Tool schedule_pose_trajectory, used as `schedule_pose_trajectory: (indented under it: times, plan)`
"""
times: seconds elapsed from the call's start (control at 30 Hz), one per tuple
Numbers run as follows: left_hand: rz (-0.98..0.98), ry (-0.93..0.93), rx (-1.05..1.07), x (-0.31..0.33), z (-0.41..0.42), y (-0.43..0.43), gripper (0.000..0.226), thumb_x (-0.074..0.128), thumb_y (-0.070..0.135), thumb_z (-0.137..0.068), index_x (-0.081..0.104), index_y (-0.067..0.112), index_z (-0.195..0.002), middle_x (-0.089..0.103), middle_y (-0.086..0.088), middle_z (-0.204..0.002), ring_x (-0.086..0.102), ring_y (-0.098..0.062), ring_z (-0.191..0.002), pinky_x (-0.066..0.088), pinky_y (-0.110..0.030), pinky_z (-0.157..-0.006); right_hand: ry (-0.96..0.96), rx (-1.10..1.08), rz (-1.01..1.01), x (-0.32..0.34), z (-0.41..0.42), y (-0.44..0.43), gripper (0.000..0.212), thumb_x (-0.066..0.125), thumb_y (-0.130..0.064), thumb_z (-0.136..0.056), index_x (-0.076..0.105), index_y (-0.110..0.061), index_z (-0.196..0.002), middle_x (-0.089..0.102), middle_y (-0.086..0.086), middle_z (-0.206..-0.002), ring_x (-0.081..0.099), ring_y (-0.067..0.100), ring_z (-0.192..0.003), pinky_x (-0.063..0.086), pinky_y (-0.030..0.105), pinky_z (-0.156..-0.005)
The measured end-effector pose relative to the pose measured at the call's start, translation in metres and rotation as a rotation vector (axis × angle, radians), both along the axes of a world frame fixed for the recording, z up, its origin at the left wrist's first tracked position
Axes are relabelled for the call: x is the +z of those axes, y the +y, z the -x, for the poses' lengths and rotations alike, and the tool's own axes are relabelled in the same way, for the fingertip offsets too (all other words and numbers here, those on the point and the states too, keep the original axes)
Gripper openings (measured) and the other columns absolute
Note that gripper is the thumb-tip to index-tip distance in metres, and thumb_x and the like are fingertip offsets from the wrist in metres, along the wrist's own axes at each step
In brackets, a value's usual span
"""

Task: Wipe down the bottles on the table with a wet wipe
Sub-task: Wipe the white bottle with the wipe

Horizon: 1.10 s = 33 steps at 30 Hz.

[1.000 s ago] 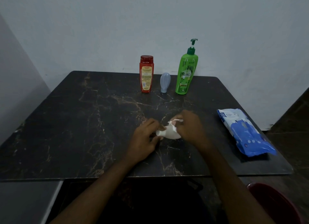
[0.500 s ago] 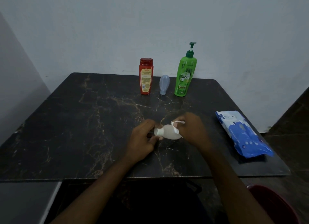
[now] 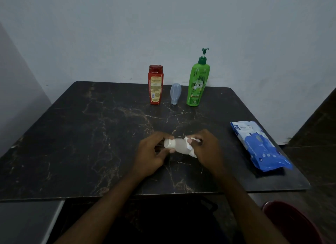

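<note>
White small bottle [image 3: 177, 147] held sideways just above the table [image 3: 91, 134], wipe at its base end.
Long axis runs left-right, cap toward the left hand [image 3: 151, 156], which pinches the cap end. Right hand [image 3: 207, 149] grips the wet wipe [image 3: 191, 150] wrapped on the base. Next stroke probably goes leftward along the body. Red bottle [image 3: 155, 84], blue-grey bottle [image 3: 175, 93] and green pump bottle [image 3: 198, 83] stand at the far edge, well apart.
</note>
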<state>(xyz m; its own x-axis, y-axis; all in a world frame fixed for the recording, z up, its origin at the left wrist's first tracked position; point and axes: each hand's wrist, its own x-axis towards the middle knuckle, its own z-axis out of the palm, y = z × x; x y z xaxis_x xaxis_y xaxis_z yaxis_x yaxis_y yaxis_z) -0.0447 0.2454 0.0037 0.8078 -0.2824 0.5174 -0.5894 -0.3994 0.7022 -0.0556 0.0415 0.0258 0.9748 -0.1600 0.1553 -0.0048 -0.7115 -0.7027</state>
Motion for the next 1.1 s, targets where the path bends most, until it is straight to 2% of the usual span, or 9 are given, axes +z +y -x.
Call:
schedule_pose_trajectory:
  times: [0.13, 0.23, 0.33, 0.47, 0.73, 0.83, 0.93, 1.03, 1.1]
  plan:
    - [0.075, 0.07, -0.024, 0.004, -0.004, 0.0, 0.039, 0.076, 0.006, -0.089, 0.07, 0.018, -0.125, 0.069, 0.014, -0.121, 0.066, -0.002, -0.111, 0.055, -0.021, -0.091, -0.03, 0.035, -0.149, -0.011, 0.007, -0.004, 0.017, 0.067, -0.019, -0.091, 0.076, -0.019, -0.106, 0.073, -0.004, -0.102, 0.062, 0.002, -0.088, 0.048, 0.017, -0.081]
    - [0.128, 0.17, -0.017, 0.007, -0.005, 0.0, 0.045, 0.069, 0.002, -0.093, 0.062, 0.017, -0.135, 0.064, 0.017, -0.128, 0.062, 0.004, -0.118, 0.05, -0.013, -0.095, -0.014, 0.002, -0.237, -0.017, 0.013, 0.005, 0.014, 0.067, -0.021, -0.09, 0.077, -0.021, -0.101, 0.073, -0.011, -0.092, 0.064, 0.001, -0.087, 0.051, 0.023, -0.085]
    - [0.172, 0.229, 0.026, 0.004, -0.01, 0.001, 0.038, 0.067, 0.006, -0.096, 0.06, 0.018, -0.131, 0.068, 0.013, -0.124, 0.066, -0.001, -0.114, 0.055, -0.024, -0.097, -0.047, -0.074, -0.281, -0.024, 0.023, 0.02, 0.009, 0.067, -0.021, -0.088, 0.075, -0.025, -0.09, 0.068, -0.02, -0.085, 0.063, -0.003, -0.085, 0.05, 0.02, -0.079]
    - [0.168, 0.255, 0.063, -0.001, -0.013, 0.0, 0.028, 0.063, 0.011, -0.1, 0.062, 0.018, -0.127, 0.07, 0.009, -0.121, 0.068, -0.005, -0.11, 0.057, -0.035, -0.096, -0.159, -0.159, -0.374, -0.032, 0.036, 0.044, 0.007, 0.068, -0.02, -0.088, 0.074, -0.022, -0.09, 0.069, -0.013, -0.086, 0.063, -0.005, -0.083, 0.048, 0.01, -0.071]
    - [0.095, 0.235, -0.043, 0.0, -0.006, 0.0, 0.054, 0.076, 0.015, -0.091, 0.057, 0.017, -0.142, 0.064, 0.016, -0.132, 0.06, 0.004, -0.12, 0.048, -0.012, -0.095, -0.267, -0.081, -0.328, -0.029, 0.043, 0.067, 0.011, 0.068, -0.014, -0.088, 0.072, -0.024, -0.085, 0.068, -0.012, -0.083, 0.063, -0.002, -0.08, 0.046, 0.01, -0.072]
    - [0.06, 0.237, -0.037, 0.0, -0.006, -0.002, 0.045, 0.078, 0.016, -0.089, 0.06, 0.016, -0.13, 0.069, 0.016, -0.119, 0.065, 0.004, -0.11, 0.054, -0.018, -0.09, -0.277, -0.085, -0.313, -0.027, 0.045, 0.051, 0.012, 0.07, -0.017, -0.087, 0.074, -0.026, -0.093, 0.067, -0.015, -0.088, 0.061, -0.008, -0.087, 0.042, 0.006, -0.074]
    - [-0.1, 0.137, -0.047, -0.005, -0.008, -0.004, 0.03, 0.075, 0.024, -0.092, 0.068, 0.021, -0.121, 0.072, 0.014, -0.114, 0.066, -0.001, -0.105, 0.054, -0.029, -0.092, -0.243, -0.163, -0.293, -0.029, 0.043, 0.03, 0.011, 0.069, -0.022, -0.089, 0.071, -0.03, -0.096, 0.061, -0.018, -0.088, 0.056, -0.014, -0.086, 0.04, 0.005, -0.078]
    - [-0.189, 0.065, -0.087, -0.01, -0.008, -0.006, 0.028, 0.071, 0.03, -0.096, 0.071, 0.024, -0.123, 0.072, 0.014, -0.118, 0.064, 0.0, -0.108, 0.049, -0.028, -0.097, -0.139, -0.127, -0.17, -0.033, 0.041, 0.011, 0.018, 0.066, -0.023, -0.092, 0.066, -0.03, -0.109, 0.056, -0.021, -0.091, 0.056, -0.009, -0.086, 0.039, 0.003, -0.082]
    - [-0.218, 0.046, -0.107, -0.012, -0.009, -0.006, 0.031, 0.069, 0.035, -0.096, 0.07, 0.024, -0.125, 0.07, 0.013, -0.119, 0.063, 0.0, -0.109, 0.047, -0.025, -0.098, -0.165, -0.102, -0.139, -0.035, 0.043, 0.001, 0.019, 0.065, -0.02, -0.093, 0.068, -0.025, -0.112, 0.062, -0.015, -0.098, 0.059, -0.005, -0.088, 0.041, 0.005, -0.08]
